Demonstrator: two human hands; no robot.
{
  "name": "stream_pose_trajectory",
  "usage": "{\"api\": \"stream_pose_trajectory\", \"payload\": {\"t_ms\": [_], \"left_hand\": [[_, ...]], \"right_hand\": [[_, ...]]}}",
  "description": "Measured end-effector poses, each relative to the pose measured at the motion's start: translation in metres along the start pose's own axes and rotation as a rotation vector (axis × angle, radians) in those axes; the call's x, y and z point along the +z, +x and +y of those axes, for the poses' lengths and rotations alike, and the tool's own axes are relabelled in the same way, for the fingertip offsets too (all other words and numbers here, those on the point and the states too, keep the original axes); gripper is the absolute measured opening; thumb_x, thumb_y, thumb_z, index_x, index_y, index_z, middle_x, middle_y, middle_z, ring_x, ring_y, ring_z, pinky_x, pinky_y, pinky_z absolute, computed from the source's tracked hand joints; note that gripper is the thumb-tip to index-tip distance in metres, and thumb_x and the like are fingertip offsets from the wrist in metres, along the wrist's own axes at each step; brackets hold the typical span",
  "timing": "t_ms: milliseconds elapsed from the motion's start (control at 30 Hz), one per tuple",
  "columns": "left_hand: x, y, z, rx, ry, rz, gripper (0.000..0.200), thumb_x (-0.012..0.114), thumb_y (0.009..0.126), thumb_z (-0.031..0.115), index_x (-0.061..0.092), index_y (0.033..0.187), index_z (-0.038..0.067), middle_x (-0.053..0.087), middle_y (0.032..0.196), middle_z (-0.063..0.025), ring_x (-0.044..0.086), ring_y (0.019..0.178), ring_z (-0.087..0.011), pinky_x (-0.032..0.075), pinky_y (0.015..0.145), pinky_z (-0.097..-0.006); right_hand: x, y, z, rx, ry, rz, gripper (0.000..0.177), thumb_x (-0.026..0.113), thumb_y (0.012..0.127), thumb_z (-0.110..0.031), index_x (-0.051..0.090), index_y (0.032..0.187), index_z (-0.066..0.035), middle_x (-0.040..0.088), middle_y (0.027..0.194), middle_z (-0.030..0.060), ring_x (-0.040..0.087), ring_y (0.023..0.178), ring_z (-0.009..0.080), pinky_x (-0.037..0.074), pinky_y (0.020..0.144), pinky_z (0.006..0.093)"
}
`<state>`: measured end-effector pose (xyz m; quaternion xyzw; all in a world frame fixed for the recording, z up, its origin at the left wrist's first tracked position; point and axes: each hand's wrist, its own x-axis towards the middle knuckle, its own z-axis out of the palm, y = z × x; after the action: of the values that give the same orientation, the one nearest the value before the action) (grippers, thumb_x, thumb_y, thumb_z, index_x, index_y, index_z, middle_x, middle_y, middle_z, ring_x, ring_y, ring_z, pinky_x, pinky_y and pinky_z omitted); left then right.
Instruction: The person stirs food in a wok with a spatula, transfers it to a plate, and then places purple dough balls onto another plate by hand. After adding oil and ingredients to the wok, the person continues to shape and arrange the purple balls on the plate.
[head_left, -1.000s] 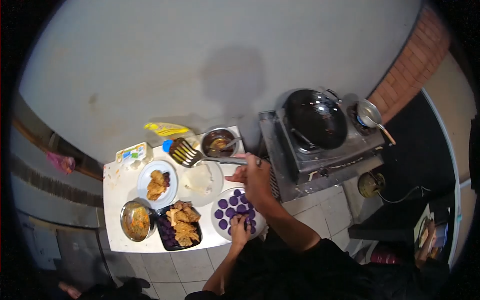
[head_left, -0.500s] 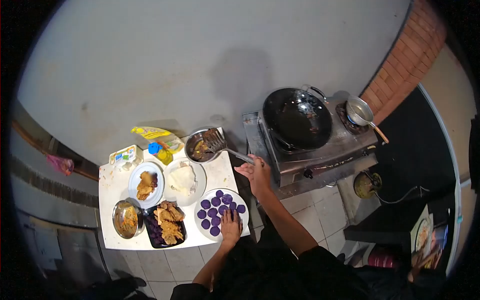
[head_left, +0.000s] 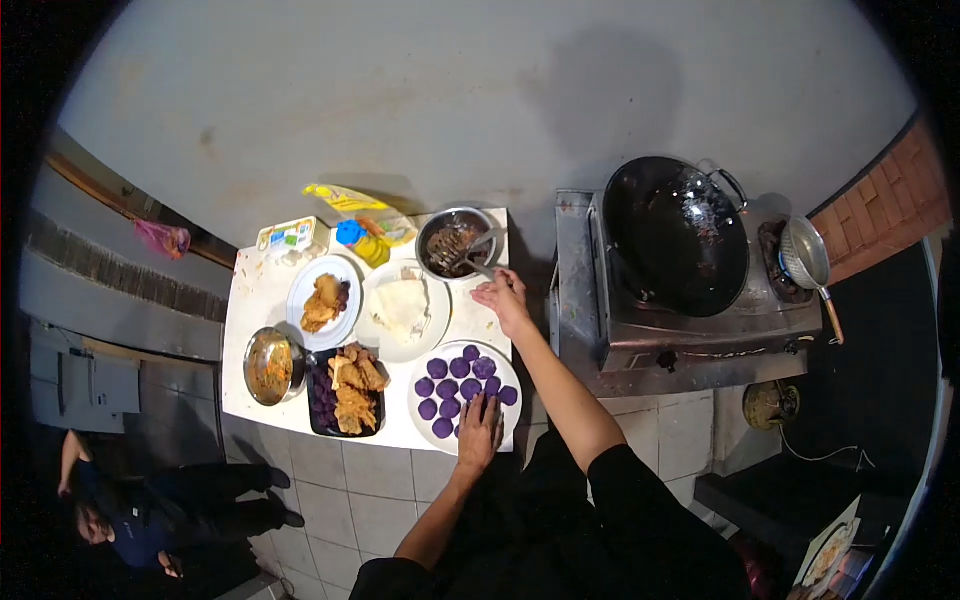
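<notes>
1. Fingers of the left hand (head_left: 481, 435): slightly spread, tips down among the purple balls (head_left: 424, 387); cannot tell whether they pinch one.
2. Purple balls: on a white plate (head_left: 508, 420) at the table's near corner, several touching or nearly so. Best handled, in judgement, with light fingertips, so that neither the one touched nor its neighbours flatten.
3. Right hand (head_left: 507, 303): fingers closed on the handle of a slotted spatula (head_left: 480, 268), whose head sits inside a metal bowl (head_left: 419, 245) of dark contents. A level wrist should keep drips within the rim.
4. Spoon (head_left: 485, 240): in the same bowl, beside the spatula; liable to snag it on lifting.
5. Larger plate (head_left: 437, 340): bears something flat and white; lies between the balls and the blue-capped bottle (head_left: 366, 246).
6. Black tray (head_left: 380, 415): fried pieces and purple chunks, left of the balls.
7. Farther left: a pale plate (head_left: 300, 285) with fried food, and a second metal bowl (head_left: 253, 350) with orange bits.
8. Stove (head_left: 640, 350): right of the table, carrying a wok (head_left: 660, 250) and a saucepan (head_left: 805, 255). The right forearm lies between stove and plate; a wide swing could knock either.
9. Person (head_left: 140, 530): at far left, well apart from the table.
</notes>
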<state>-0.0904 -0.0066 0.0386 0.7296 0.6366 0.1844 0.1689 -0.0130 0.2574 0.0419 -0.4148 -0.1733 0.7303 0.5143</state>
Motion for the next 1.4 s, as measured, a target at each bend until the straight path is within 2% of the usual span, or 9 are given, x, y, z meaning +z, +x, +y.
{"api": "stream_pose_trajectory", "payload": {"t_ms": [200,433,633,667,733,833,933,1200,1400], "left_hand": [[-0.019,0.002,-0.012,-0.16,-0.145,0.124,0.038,0.062,0.086,0.011,0.058,0.121,-0.003,0.054,0.123,-0.0257,0.053,0.113,-0.0406,0.04,0.1,-0.0472],[-0.042,0.02,-0.038,-0.21,-0.162,0.214,0.031,0.063,0.087,0.014,0.062,0.114,-0.001,0.059,0.11,-0.0195,0.056,0.102,-0.0362,0.042,0.09,-0.0435],[-0.048,0.066,-0.065,-0.14,-0.136,0.156,0.034,0.062,0.088,0.018,0.06,0.119,0.003,0.058,0.11,-0.0202,0.055,0.101,-0.038,0.042,0.089,-0.0461],[-0.048,0.076,-0.069,-0.136,-0.107,0.12,0.035,0.062,0.088,0.019,0.06,0.119,0.004,0.058,0.111,-0.0202,0.055,0.101,-0.0383,0.042,0.089,-0.0462],[-0.043,0.092,-0.076,-0.048,-0.063,0.109,0.036,0.063,0.088,0.021,0.06,0.12,0.006,0.057,0.112,-0.0192,0.054,0.102,-0.038,0.043,0.086,-0.0478],[-0.036,0.11,-0.082,-0.023,0.006,0.025,0.038,0.064,0.087,0.026,0.06,0.12,0.007,0.057,0.113,-0.0169,0.054,0.104,-0.0361,0.043,0.087,-0.0489],[-0.032,0.117,-0.084,-0.025,0.038,-0.072,0.039,0.065,0.088,0.03,0.061,0.12,0.009,0.059,0.113,-0.0141,0.055,0.105,-0.0344,0.043,0.088,-0.049],[-0.021,0.118,-0.094,-0.016,-0.025,-0.115,0.035,0.062,0.09,0.031,0.062,0.12,0.012,0.062,0.112,-0.0142,0.058,0.105,-0.0351,0.044,0.088,-0.0493],[-0.019,0.121,-0.099,-0.049,-0.064,-0.105,0.033,0.063,0.089,0.028,0.061,0.117,0.01,0.062,0.108,-0.0155,0.06,0.101,-0.0362,0.045,0.085,-0.0496]], "right_hand": [[0.003,-0.001,0.002,0.069,-0.215,-0.011,0.035,0.047,0.1,-0.024,0.038,0.126,-0.002,0.063,0.091,0.02,0.069,0.075,0.0303,0.061,0.068,0.0386],[-0.013,-0.021,-0.004,0.079,-0.388,-0.04,0.043,0.061,0.092,-0.019,0.041,0.125,0.001,0.066,0.089,0.0195,0.068,0.065,0.0251,0.06,0.056,0.0355],[-0.093,-0.086,0.037,-0.253,-0.812,-0.166,0.01,0.061,0.09,-0.007,0.06,0.093,0.002,0.063,0.072,0.0064,0.059,0.055,0.0108,0.046,0.048,0.0255],[-0.098,-0.106,0.038,-0.442,-0.985,-0.153,0.01,0.063,0.087,-0.006,0.061,0.094,0.001,0.063,0.069,0.0073,0.059,0.055,0.0131,0.047,0.052,0.0289],[-0.101,-0.142,0.037,-0.34,-1.135,-0.083,0.015,0.069,0.078,-0.004,0.063,0.092,-0.001,0.064,0.076,0.0134,0.065,0.073,0.0287,0.051,0.067,0.0376],[-0.099,-0.177,0.044,-0.256,-1.26,-0.033,0.028,0.07,0.078,-0.004,0.06,0.104,-0.002,0.06,0.109,0.0196,0.059,0.102,0.0342,0.048,0.084,0.0416],[-0.096,-0.189,0.065,-0.558,-1.373,-0.021,0.032,0.075,0.074,-0.005,0.06,0.102,-0.002,0.057,0.102,0.0169,0.06,0.094,0.0352,0.05,0.08,0.0417],[-0.078,-0.228,0.117,-0.368,-1.472,-0.02,0.046,0.074,0.08,-0.021,0.057,0.116,0.002,0.054,0.123,0.0271,0.052,0.117,0.0424,0.043,0.1,0.0458],[-0.07,-0.231,0.116,-0.161,-1.444,-0.051,0.05,0.074,0.078,-0.021,0.056,0.118,0.003,0.053,0.123,0.0309,0.052,0.115,0.0451,0.044,0.099,0.0454]]}}
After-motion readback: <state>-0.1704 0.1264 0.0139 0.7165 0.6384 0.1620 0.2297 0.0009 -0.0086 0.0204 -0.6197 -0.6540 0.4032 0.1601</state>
